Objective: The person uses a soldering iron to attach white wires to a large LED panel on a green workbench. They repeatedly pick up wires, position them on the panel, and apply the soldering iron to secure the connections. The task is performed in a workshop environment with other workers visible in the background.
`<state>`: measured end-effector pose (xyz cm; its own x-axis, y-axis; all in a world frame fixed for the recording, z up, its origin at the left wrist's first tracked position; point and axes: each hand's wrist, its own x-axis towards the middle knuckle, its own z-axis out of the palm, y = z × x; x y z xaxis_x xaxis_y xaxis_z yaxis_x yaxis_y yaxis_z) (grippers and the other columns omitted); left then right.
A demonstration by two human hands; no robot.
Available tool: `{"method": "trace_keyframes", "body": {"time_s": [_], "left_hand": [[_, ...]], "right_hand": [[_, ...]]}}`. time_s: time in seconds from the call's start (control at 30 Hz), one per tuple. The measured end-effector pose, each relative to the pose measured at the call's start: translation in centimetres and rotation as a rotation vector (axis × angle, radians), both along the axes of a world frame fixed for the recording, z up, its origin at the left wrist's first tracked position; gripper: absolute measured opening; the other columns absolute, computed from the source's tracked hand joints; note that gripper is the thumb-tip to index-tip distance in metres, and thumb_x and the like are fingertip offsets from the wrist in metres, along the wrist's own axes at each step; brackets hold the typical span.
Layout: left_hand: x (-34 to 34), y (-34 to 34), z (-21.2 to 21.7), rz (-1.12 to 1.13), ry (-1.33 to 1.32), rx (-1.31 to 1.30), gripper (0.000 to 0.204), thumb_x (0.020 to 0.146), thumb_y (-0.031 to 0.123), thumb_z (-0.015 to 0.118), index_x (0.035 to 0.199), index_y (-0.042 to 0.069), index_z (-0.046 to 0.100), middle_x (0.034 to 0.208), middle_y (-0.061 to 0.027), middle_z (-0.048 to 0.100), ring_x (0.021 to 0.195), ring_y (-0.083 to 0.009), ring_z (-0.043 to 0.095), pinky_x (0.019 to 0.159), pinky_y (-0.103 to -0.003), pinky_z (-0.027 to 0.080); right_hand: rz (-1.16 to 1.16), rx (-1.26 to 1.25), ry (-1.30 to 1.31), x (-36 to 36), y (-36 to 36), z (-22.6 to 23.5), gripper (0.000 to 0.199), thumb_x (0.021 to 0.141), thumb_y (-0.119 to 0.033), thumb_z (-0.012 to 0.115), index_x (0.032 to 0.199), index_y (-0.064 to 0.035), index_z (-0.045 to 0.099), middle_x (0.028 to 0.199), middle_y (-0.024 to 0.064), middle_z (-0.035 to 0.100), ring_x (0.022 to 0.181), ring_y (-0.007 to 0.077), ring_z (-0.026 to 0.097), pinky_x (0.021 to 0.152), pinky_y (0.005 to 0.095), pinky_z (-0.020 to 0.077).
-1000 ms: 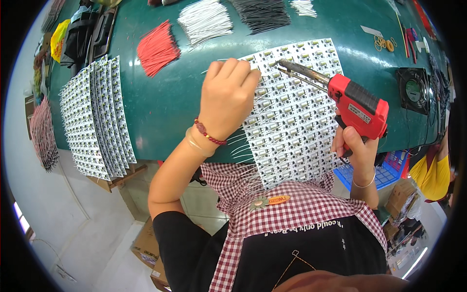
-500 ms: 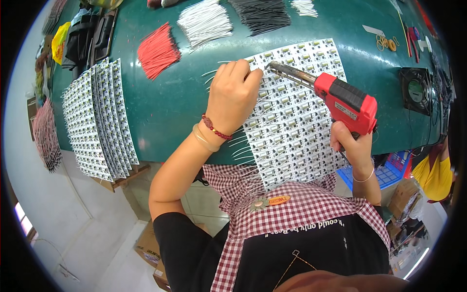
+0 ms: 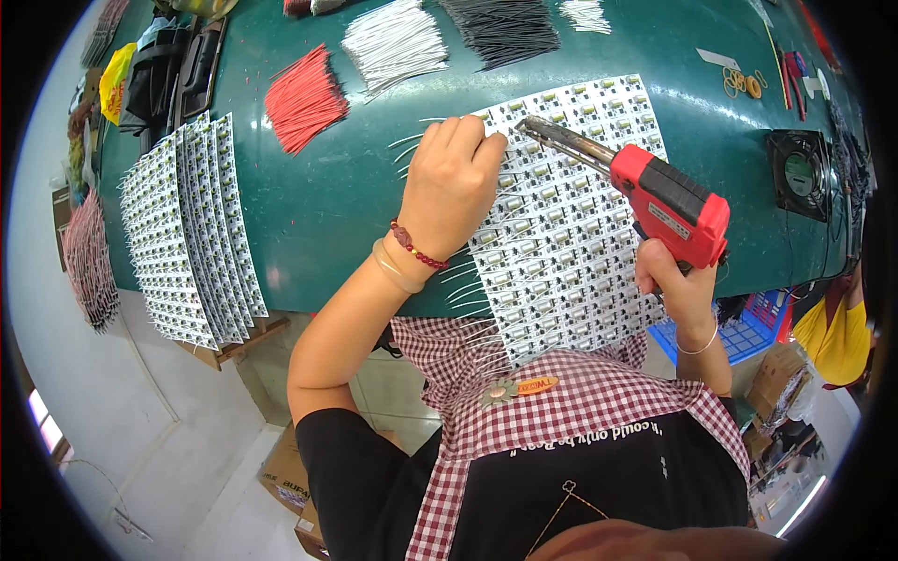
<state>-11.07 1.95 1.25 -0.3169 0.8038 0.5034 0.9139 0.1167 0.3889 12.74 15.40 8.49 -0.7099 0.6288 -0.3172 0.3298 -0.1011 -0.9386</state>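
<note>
A large white panel of small circuit boards (image 3: 571, 234), laid flat on the dark green table top (image 3: 355, 187) and overhanging its near edge, is pressed down near its upper left corner by the left hand (image 3: 449, 182), whose fingers are curled and bunched at the tips; something thin seems to be pinched there, most likely one of the white wire leads (image 3: 421, 140) that stick out along the panel's left edge, but this cannot be told for certain. A red pistol-shaped soldering gun (image 3: 669, 201) is grasped by its grip in the clenched right hand (image 3: 678, 285), just beyond the panel's right edge. The gun's long axis is seen to run from lower right to upper left, and its metal tip (image 3: 533, 126) is pointed at the left fingertips, close beside them over the panel's top rows. The spot being worked thus lies up and left of the right hand, with the left hand much the nearer. Bundles of red cut wires (image 3: 304, 98), white cut wires (image 3: 393, 42) and black cut wires (image 3: 505, 26) are laid farther back on the table, well apart from the hands, and a fanned stack of further white board panels (image 3: 187, 234) is hung over the edge at the left
</note>
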Motion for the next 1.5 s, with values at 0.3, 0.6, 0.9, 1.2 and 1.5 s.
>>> {"method": "trace_keyframes", "body": {"time_s": [0.3,0.6,0.9,1.2,1.5], "left_hand": [[0.0,-0.2,0.2,-0.003,-0.001,-0.009,0.016,0.072,-0.003,0.070,0.086,0.004,0.066,0.076,-0.0077,0.047,0.070,-0.0254,0.052,0.066,-0.036,0.045],[0.1,-0.2,0.0,-0.001,0.006,-0.005,0.017,0.072,-0.003,0.070,0.087,0.003,0.067,0.076,-0.0078,0.048,0.070,-0.0254,0.053,0.067,-0.036,0.045],[0.0,-0.2,0.2,-0.001,0.002,-0.003,0.017,0.072,-0.002,0.070,0.088,0.003,0.067,0.077,-0.0080,0.048,0.071,-0.0256,0.053,0.067,-0.036,0.045],[0.0,-0.1,-0.1,0.005,0.032,-0.010,0.016,0.073,-0.001,0.071,0.087,0.004,0.068,0.076,-0.0068,0.049,0.071,-0.0244,0.053,0.067,-0.036,0.044],[0.2,-1.4,1.1,0.069,0.077,-0.100,0.017,0.071,-0.001,0.069,0.085,0.009,0.069,0.085,-0.0034,0.057,0.082,-0.0221,0.055,0.071,-0.034,0.040]], "right_hand": [[0.018,-0.017,-0.024,-0.2,0.0,0.0,0.023,0.087,-0.007,0.072,0.106,0.0005,0.061,0.072,0.0001,0.061,0.053,0.0052,0.054,0.046,0.0216,0.0439],[-0.002,-0.055,-0.019,-0.1,0.1,-0.3,0.023,0.087,-0.006,0.072,0.107,0.0004,0.061,0.072,0.0002,0.060,0.052,0.0052,0.053,0.046,0.0216,0.0435],[-0.001,-0.024,0.003,0.3,0.1,-0.5,0.023,0.088,-0.006,0.070,0.107,0.0004,0.061,0.070,0.0006,0.060,0.052,0.0065,0.054,0.046,0.0228,0.0440],[-0.084,-0.090,0.212,-0.1,0.8,0.3,0.034,0.094,-0.014,0.058,0.118,0.0096,0.053,0.057,0.0054,0.052,0.042,0.0112,0.048,0.043,0.0258,0.0428],[-0.259,-0.613,0.507,3.2,4.8,-1.9,0.039,0.100,-0.028,0.051,0.124,0.0024,0.048,0.095,0.0168,0.062,0.079,0.0234,0.067,0.078,0.0419,0.0597]]}}
